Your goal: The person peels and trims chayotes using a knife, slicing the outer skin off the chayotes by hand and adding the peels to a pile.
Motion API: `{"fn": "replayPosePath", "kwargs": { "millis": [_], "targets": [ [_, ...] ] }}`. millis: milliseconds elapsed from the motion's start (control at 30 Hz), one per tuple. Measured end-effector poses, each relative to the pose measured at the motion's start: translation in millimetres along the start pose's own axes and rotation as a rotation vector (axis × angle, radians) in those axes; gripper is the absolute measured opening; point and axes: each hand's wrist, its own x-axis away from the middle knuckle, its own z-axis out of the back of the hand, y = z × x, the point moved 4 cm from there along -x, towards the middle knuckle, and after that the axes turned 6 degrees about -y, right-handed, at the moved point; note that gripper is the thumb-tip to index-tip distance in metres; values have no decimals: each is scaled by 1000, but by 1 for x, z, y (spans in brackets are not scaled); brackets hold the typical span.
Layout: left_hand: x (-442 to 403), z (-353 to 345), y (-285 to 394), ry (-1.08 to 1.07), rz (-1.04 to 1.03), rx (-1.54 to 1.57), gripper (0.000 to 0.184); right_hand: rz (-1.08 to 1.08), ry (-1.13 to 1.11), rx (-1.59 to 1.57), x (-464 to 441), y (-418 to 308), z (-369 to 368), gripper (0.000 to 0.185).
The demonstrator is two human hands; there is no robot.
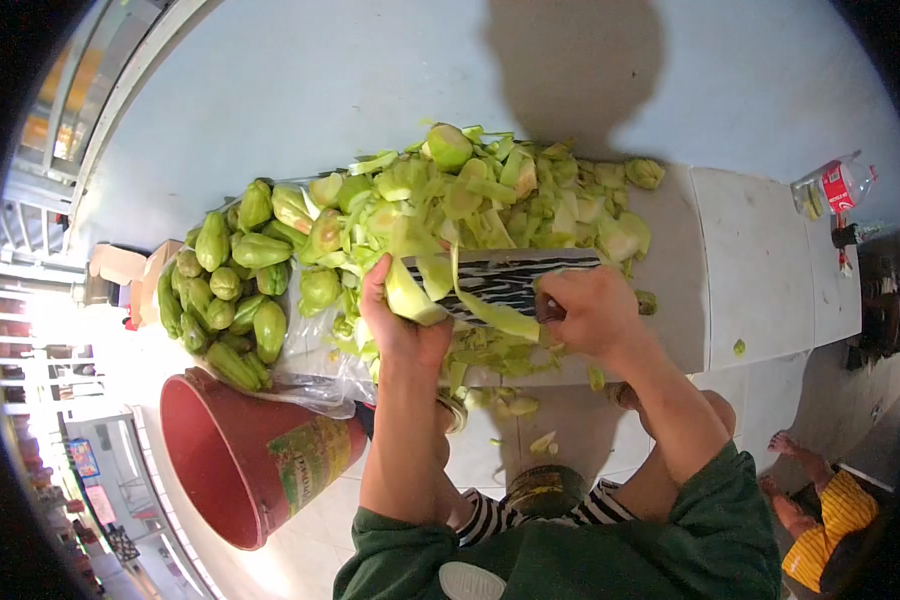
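Note:
My left hand (pixel 405 325) is wrapped round a pale green, peeled chayote (pixel 411 296) at the centre. On the right, my right hand (pixel 595 305) is closed on the dark handle of a wide blade (pixel 510 283) with black and white streaks of reflection. The blade reaches left to the chayote, and a long strip of peel (pixel 500 318) hangs across it. Beneath and beyond both hands lies a heap of peelings and peeled chayotes (pixel 470 190). The blade's cutting edge is hard to make out.
Unpeeled green chayotes (pixel 260 250) are piled at the left on plastic. A red bucket (pixel 220 450) lies tilted at the lower left. At the far right stand a plastic bottle (pixel 835 187) and, lower down, a person in yellow (pixel 835 520). A wall (pixel 370 70) runs behind the heap.

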Motion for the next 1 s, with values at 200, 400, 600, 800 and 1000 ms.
{"fn": "replayPosePath", "kwargs": {
  "millis": [200, 400, 600, 800, 1000],
  "targets": [
    [-5, 3, -1, -275, 139, -65, 48, 95, -179, -30, -2, -12, 9, 21],
    [2, 6, 0, -3, 23, -92, 42, 38, -42, -16, -4, 0, 0, 15],
    [4, 7, 3, -180, 44, -36, 33, -49, -142, 79, -3, -3, 6, 19],
    [12, -5, -5, -176, 199, -104, 54, -349, -160, 53, -15, 18, 5, 22],
    [-1, 3, -4, -42, 99, 63, 49, -463, -87, -74, -11, 34, 9, 25]
  ]
}}
